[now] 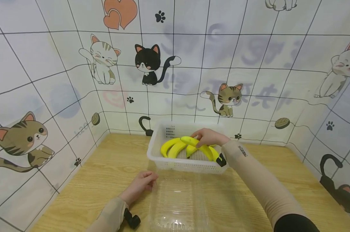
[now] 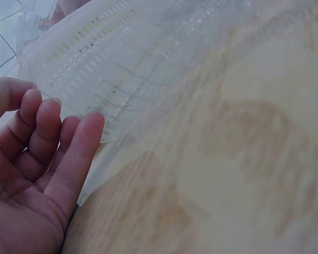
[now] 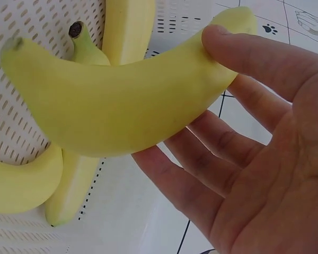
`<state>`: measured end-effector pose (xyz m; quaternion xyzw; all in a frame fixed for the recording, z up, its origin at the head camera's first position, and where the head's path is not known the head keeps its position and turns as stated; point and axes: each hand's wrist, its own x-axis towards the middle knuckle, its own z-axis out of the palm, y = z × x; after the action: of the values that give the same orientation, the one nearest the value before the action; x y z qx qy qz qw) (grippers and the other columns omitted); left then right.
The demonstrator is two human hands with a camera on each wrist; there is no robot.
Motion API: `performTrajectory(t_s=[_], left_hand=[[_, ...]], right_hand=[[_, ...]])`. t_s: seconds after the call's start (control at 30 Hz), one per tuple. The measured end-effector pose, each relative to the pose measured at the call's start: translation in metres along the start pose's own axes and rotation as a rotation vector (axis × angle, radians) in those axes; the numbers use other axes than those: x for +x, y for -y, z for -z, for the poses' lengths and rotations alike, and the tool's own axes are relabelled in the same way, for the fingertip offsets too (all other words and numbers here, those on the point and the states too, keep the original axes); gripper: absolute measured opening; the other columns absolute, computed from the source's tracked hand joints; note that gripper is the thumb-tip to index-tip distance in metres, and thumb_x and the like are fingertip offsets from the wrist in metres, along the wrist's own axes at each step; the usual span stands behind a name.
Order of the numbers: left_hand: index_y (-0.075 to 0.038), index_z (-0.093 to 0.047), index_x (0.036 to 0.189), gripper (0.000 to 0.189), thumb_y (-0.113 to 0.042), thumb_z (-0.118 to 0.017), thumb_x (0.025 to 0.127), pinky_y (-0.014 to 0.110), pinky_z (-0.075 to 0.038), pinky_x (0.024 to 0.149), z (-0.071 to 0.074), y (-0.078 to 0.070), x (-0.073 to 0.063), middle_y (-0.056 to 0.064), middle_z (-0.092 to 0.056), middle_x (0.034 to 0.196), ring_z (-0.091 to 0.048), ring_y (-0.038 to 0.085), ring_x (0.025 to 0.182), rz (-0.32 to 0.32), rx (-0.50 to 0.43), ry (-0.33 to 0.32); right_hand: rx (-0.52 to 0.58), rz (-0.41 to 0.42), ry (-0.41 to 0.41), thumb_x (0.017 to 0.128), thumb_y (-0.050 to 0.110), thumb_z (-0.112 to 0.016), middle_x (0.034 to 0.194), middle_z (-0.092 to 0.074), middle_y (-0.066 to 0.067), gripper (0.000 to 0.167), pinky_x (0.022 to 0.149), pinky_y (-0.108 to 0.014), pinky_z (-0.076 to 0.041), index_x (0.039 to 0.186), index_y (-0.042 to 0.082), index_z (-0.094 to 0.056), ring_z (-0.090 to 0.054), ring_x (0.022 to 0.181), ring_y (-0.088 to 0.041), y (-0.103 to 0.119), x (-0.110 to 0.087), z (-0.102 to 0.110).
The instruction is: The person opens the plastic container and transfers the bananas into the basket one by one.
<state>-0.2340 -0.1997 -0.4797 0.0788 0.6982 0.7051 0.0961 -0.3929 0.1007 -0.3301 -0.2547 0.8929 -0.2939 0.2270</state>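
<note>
My right hand (image 1: 208, 137) grips a yellow banana (image 3: 122, 103) between its thumb and fingers, raised over a white plastic basket (image 1: 186, 165). Inside the basket lie several more bananas (image 1: 176, 149); one of them, a banana (image 3: 21, 182), shows at the lower left of the right wrist view. On the table in front stands a clear plastic box (image 1: 177, 193). At its far left corner, my left hand (image 1: 141, 185) has its fingers curled and appears to pinch the thin rim; the transparent plastic makes the contact hard to see.
The wooden table (image 1: 117, 154) carries the basket near the back wall. A white cloth with cat drawings (image 1: 186, 51) covers the walls behind and on both sides. A black wrist mount (image 1: 131, 219) sits on the left sleeve.
</note>
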Motion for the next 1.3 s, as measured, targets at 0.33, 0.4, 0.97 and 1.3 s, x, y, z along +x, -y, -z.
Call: performTrajectory(t_s=[0.33, 0.4, 0.97, 1.3], left_hand=[[0.018, -0.049, 0.089, 0.033, -0.014, -0.056, 0.096, 0.027, -0.05, 0.061, 0.001, 0.003, 0.001, -0.003, -0.055, 0.071, -0.054, 0.009, 0.065, -0.002, 0.0, -0.003], [0.016, -0.051, 0.087, 0.031, -0.014, -0.056, 0.096, 0.027, -0.05, 0.061, 0.001, 0.002, 0.001, -0.003, -0.055, 0.071, -0.054, 0.01, 0.065, -0.001, 0.001, 0.001], [-0.009, -0.055, 0.073, 0.027, -0.018, -0.055, 0.098, 0.029, -0.051, 0.063, 0.003, -0.001, 0.0, -0.001, -0.055, 0.071, -0.054, 0.01, 0.065, 0.0, 0.034, 0.036], [-0.009, -0.056, 0.074, 0.026, -0.017, -0.054, 0.098, 0.029, -0.051, 0.064, 0.003, 0.0, 0.0, -0.002, -0.055, 0.072, -0.054, 0.01, 0.066, -0.001, 0.026, 0.039]], right_hand=[[-0.042, 0.024, 0.013, 0.084, 0.006, -0.072, 0.121, -0.06, -0.017, 0.05, 0.079, -0.039, -0.052, 0.132, 0.009, -0.059, -0.061, 0.095, -0.022, -0.001, 0.001, -0.002], [-0.048, 0.027, 0.018, 0.084, 0.006, -0.071, 0.122, -0.06, -0.017, 0.05, 0.078, -0.038, -0.052, 0.132, 0.009, -0.058, -0.061, 0.095, -0.022, -0.001, 0.001, -0.002], [-0.047, 0.007, 0.027, 0.084, 0.01, -0.073, 0.122, -0.059, -0.017, 0.052, 0.072, -0.036, -0.052, 0.134, 0.009, -0.056, -0.059, 0.095, -0.023, -0.004, -0.007, 0.001], [-0.079, 0.003, 0.009, 0.083, 0.009, -0.072, 0.121, -0.059, -0.019, 0.054, 0.072, -0.036, -0.053, 0.135, 0.007, -0.055, -0.059, 0.098, -0.025, -0.004, -0.015, 0.002]])
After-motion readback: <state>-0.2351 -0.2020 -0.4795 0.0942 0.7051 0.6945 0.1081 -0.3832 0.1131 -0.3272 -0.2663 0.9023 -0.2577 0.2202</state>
